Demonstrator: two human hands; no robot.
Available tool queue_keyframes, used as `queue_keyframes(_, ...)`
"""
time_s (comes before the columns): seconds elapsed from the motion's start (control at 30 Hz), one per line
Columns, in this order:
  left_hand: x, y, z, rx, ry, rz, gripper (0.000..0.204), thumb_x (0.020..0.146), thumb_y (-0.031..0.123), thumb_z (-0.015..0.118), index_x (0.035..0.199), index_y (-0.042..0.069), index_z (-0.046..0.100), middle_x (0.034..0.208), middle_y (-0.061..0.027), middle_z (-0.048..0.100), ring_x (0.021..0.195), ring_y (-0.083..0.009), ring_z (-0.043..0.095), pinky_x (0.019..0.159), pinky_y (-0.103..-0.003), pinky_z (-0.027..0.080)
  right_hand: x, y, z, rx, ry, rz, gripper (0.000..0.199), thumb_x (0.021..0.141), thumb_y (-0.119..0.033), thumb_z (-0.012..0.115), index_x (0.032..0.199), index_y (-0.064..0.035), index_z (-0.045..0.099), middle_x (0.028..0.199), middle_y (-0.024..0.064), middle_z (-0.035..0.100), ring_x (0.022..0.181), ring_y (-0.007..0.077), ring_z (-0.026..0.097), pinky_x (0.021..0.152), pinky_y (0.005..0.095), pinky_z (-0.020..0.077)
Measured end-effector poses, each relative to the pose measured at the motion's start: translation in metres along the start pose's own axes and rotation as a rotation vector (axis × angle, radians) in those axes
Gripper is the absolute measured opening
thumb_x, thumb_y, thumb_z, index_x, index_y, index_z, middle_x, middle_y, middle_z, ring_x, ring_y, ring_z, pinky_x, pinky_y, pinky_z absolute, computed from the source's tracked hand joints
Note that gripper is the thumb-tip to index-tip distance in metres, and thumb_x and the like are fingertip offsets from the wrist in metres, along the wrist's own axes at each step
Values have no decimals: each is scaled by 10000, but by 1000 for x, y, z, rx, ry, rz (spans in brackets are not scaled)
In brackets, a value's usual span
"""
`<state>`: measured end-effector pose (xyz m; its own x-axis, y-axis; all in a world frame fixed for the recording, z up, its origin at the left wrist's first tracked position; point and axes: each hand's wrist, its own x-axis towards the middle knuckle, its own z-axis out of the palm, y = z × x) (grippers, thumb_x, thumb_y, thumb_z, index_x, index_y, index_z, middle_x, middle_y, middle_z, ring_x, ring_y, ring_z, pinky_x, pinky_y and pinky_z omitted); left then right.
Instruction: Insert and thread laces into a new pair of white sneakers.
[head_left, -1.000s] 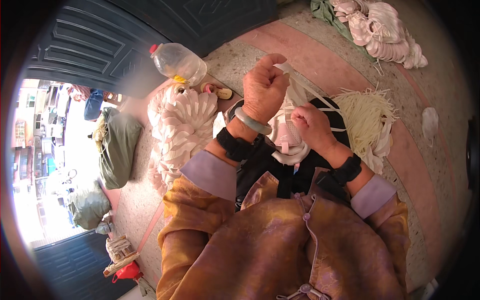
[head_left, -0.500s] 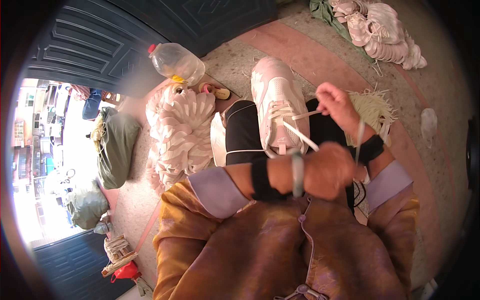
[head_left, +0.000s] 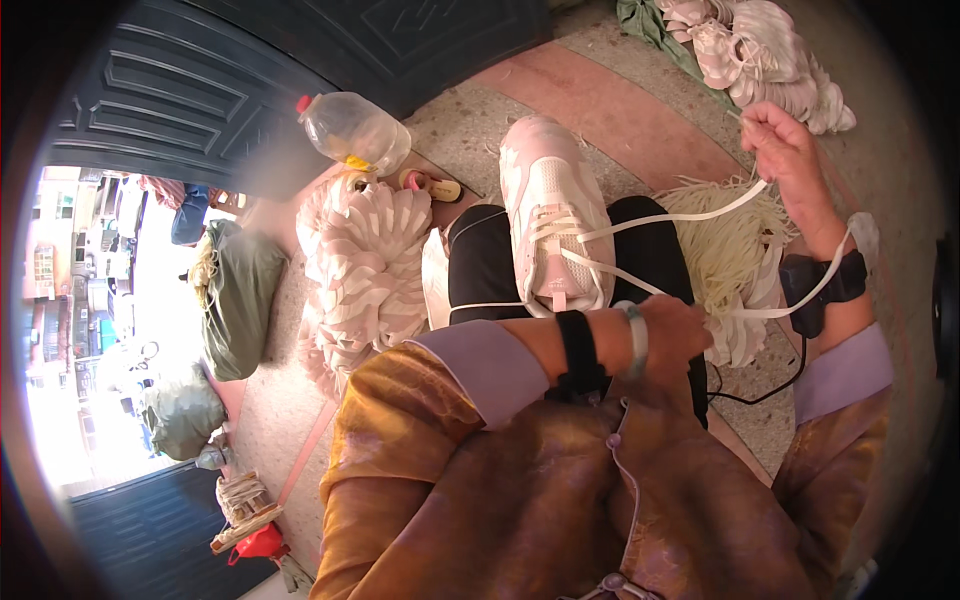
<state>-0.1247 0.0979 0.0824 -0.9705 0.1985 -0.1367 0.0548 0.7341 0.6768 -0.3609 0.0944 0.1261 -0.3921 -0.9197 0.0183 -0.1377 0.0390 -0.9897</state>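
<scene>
A pale pink and white sneaker upper lies across my dark-trousered lap, toe pointing away, a white shoelace threaded through some of its eyelets. My right hand is raised at the far right, its fingers pinched on one lace length. Close to the heel end, my left hand is closed on the other length. That lace runs on past the left hand in a loose curve to my right wrist. The left fingertips are partly hidden behind the hand.
A heap of similar uppers lies left of my lap, and another pile at far right. Cream laces lie bundled beside my right knee. A clear plastic jug, dark doors and green sacks stand farther out.
My right hand has swung outward and away to the right, drawing its lace length out long. My left hand has shifted slightly, still low beside the upper.
</scene>
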Motion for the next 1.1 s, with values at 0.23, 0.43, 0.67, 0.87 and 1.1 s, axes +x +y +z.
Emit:
queue_keyframes(0.23,-69,-22,-9,-171,496,83,155,742,40,614,893,11,606,870,-139,601,733,-290,613,624,-381,494,-28,24,59,-27,-191,-4,68,867,-99,538,871,-43,578,688,-22,523,526,36,455,460,189,377)
queue_keyframes(0.43,-132,-57,-19,-377,767,-430,84,813,-32,577,858,9,635,759,-20,598,638,-87,543,556,-237,433,-48,56,98,-158,-186,-170,75,846,-77,555,826,-5,553,716,-4,512,666,83,482,614,235,407)
queue_keyframes(0.67,-146,-83,-3,-326,968,-504,113,732,-3,647,841,25,633,841,-18,586,599,-78,496,548,-236,427,-64,65,140,-296,-3,-437,43,809,-42,568,826,-18,536,937,92,539,827,228,542,726,304,447)
queue_keyframes(0.87,-129,-83,0,-168,989,-508,264,665,2,691,908,56,603,839,-14,534,582,-72,454,532,-211,405,-82,60,175,-507,-46,-628,85,689,-53,608,761,-39,565,1019,97,538,1014,297,500,843,398,413)
queue_keyframes(1.1,-131,-80,1,109,946,-433,211,710,54,649,921,64,644,981,-104,557,755,-215,576,663,-308,479,-74,61,180,-914,-55,-854,145,744,-139,522,696,-19,589,1108,117,525,1151,284,428,934,492,355)
